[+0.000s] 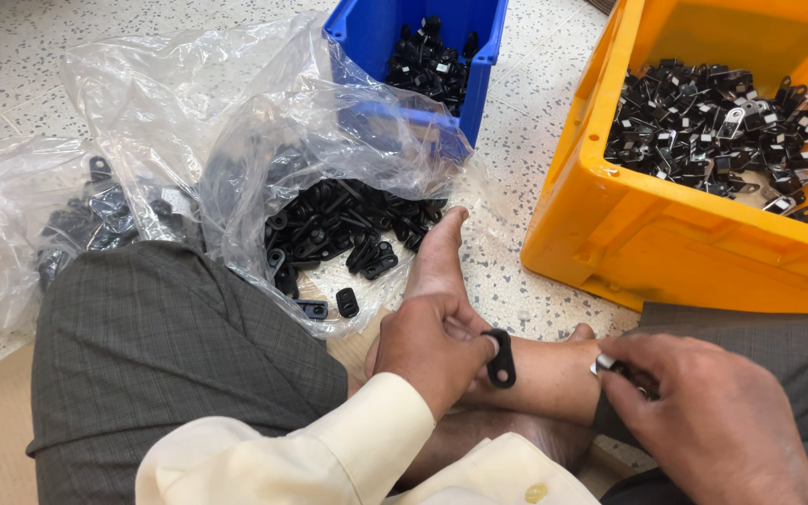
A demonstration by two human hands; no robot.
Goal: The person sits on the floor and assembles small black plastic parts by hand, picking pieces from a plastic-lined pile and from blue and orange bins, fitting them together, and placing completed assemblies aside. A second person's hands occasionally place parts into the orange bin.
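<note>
Left hand (pixel 432 348) pinches a flat black plastic link with two holes (pixel 501 359) upright at its fingertips. Right hand (pixel 703 411) grips a small silver metal piece (pixel 605 365). Ahead: clear plastic bag of black links (pixel 329 178), blue plastic bin (pixel 404 28), orange plastic crate (pixel 638 234) holding assembled black clips.

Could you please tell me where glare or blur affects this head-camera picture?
Head view: daylight glare whitens the crinkled clear plastic bag, veiling the black plastic clips beneath; the left hand and right hand are sharp; soft shadows only.
</note>
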